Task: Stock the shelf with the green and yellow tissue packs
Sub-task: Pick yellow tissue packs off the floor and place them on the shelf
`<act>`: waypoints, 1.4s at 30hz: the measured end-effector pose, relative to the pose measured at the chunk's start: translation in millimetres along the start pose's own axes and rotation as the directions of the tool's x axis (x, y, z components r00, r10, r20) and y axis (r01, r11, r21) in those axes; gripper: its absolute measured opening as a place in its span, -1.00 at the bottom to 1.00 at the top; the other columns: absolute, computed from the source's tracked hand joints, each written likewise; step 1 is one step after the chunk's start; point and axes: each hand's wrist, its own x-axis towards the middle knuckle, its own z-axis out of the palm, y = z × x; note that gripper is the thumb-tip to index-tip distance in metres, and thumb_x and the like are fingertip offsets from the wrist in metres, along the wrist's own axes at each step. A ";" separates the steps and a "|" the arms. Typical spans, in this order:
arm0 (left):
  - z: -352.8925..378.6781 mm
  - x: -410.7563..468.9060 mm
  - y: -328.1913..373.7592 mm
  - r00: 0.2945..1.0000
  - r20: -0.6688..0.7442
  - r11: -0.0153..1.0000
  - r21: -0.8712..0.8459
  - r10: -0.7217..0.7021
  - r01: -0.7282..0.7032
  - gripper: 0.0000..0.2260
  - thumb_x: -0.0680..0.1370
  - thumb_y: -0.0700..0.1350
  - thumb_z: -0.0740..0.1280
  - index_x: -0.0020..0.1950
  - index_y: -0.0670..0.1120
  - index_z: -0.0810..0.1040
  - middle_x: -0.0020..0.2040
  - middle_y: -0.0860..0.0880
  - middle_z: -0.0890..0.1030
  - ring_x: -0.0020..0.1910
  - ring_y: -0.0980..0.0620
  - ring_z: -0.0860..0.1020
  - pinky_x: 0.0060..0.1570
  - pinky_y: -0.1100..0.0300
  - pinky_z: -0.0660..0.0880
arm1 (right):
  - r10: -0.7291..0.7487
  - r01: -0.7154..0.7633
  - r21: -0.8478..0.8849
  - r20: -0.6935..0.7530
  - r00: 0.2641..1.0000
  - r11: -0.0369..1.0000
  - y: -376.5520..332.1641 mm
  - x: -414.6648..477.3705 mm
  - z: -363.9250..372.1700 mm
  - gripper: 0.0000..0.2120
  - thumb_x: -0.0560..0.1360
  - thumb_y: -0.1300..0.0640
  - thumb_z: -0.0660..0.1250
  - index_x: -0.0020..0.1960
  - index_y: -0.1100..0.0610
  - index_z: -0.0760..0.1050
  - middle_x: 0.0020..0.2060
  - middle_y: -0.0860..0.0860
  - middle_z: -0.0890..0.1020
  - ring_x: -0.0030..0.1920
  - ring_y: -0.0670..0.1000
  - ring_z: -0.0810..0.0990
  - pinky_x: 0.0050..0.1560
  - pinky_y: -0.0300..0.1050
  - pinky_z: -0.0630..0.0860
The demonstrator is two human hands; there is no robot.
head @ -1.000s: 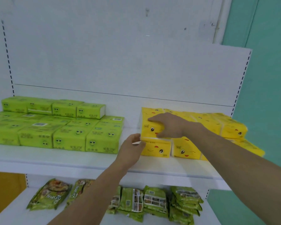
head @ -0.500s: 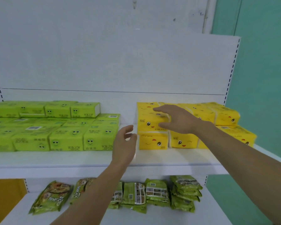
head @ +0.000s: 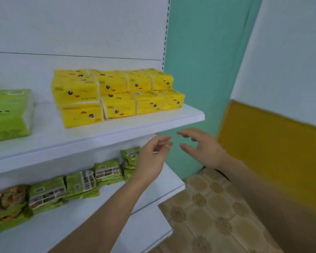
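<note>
Yellow tissue packs sit in two layers on the white shelf, near its right end. Green tissue packs lie on the same shelf, off to the left. Both hands hang below the shelf edge, holding nothing. Left hand has loose, bent fingers. Right hand is spread open. Green snack bags lie on the lower shelf.

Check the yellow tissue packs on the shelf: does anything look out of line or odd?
At the left end of the yellow tissue packs, the top pack sits shifted left of the bottom pack under it and overhangs its edge, so that stack looks crooked. The rest line up; nothing looks spilled or torn.
</note>
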 end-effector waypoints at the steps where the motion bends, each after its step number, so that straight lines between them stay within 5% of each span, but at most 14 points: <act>1: 18.4 -4.0 -8.3 0.998 0.049 0.999 -0.001 -0.037 0.037 -0.79 0.57 -0.20 0.28 0.01 0.13 0.56 0.00 0.07 0.65 0.04 0.12 0.59 0.10 0.21 0.49 | 0.067 -0.067 -0.004 0.029 0.997 0.998 15.3 -21.8 -3.9 -0.61 0.53 0.09 0.35 0.34 0.02 0.45 0.17 -0.09 0.53 0.11 -0.12 0.49 0.16 -0.22 0.39; 5: 98.1 -26.4 -54.8 0.956 0.207 0.978 0.048 -0.209 0.203 -0.84 0.57 -0.14 0.29 0.01 0.14 0.55 0.06 0.03 0.64 0.07 0.08 0.59 0.11 0.18 0.48 | 0.338 -0.339 -0.022 0.178 0.924 0.940 88.8 -116.0 -15.7 -0.56 0.56 -0.04 0.29 0.42 -0.05 0.36 0.28 -0.13 0.45 0.22 -0.12 0.45 0.23 -0.19 0.38; 11: 237.0 -83.2 -125.2 0.829 0.307 0.883 0.119 -0.468 0.455 -0.87 0.58 -0.14 0.29 0.03 0.08 0.57 0.06 0.02 0.63 -0.01 0.11 0.60 0.01 0.23 0.46 | 0.625 -0.631 -0.114 0.352 0.697 0.768 214.4 -269.6 -28.7 -0.53 0.57 -0.11 0.24 0.45 -0.09 0.29 0.39 -0.12 0.37 0.31 -0.09 0.41 0.32 -0.09 0.36; 20: 418.3 -173.0 -220.3 0.597 0.274 0.652 0.203 -0.754 0.731 -0.83 0.57 -0.19 0.29 0.14 -0.10 0.57 0.05 -0.09 0.63 -0.08 0.06 0.59 -0.06 0.22 0.46 | 0.775 -0.879 -0.098 0.524 0.353 0.467 370.9 -469.5 6.5 -0.54 0.58 0.01 0.27 0.45 0.02 0.29 0.42 -0.02 0.35 0.34 -0.01 0.41 0.21 -0.19 0.35; 28: 476.7 -245.1 -381.2 0.265 0.217 0.309 0.202 -0.939 0.929 -0.77 0.50 -0.19 0.40 0.15 -0.16 0.58 0.04 -0.13 0.62 -0.05 0.01 0.58 -0.10 0.23 0.43 | 0.836 -0.992 -0.088 0.548 0.032 0.095 447.8 -601.4 150.6 -0.46 0.48 0.02 0.37 0.42 0.07 0.35 0.36 0.07 0.43 0.26 0.08 0.48 0.21 -0.05 0.43; 32: 500.2 -270.5 -483.5 0.150 0.224 0.193 0.188 -0.963 0.963 -0.65 0.27 -0.04 0.39 0.01 -0.10 0.60 0.01 -0.11 0.63 -0.06 0.02 0.58 -0.03 0.16 0.44 | 0.862 -0.992 -0.116 0.507 -0.027 0.038 494.4 -643.3 251.3 -0.39 0.50 -0.03 0.35 0.47 0.06 0.23 0.42 0.04 0.35 0.32 0.09 0.43 0.21 -0.05 0.42; 37: 520.6 -304.9 -615.8 0.114 0.287 0.207 0.318 -0.951 0.925 -0.83 0.46 -0.11 0.40 0.04 -0.02 0.56 0.06 -0.04 0.63 0.03 0.07 0.58 0.18 0.07 0.43 | 0.906 -0.981 -0.150 0.421 0.051 0.125 573.4 -671.6 384.3 -0.18 0.42 -0.15 0.40 0.53 0.05 0.10 0.46 0.06 0.26 0.43 0.10 0.27 0.32 -0.01 0.31; 42: 519.6 -334.7 -720.6 0.130 0.282 0.213 0.284 -0.951 0.935 -0.85 0.38 -0.08 0.42 -0.07 0.00 0.59 -0.06 -0.01 0.63 -0.17 0.13 0.59 -0.19 0.25 0.44 | 0.949 -0.969 -0.200 0.305 0.077 0.143 656.3 -688.3 512.1 0.09 0.31 -0.32 0.42 0.56 0.01 -0.15 0.55 0.07 -0.03 0.52 0.17 0.03 0.42 0.19 0.16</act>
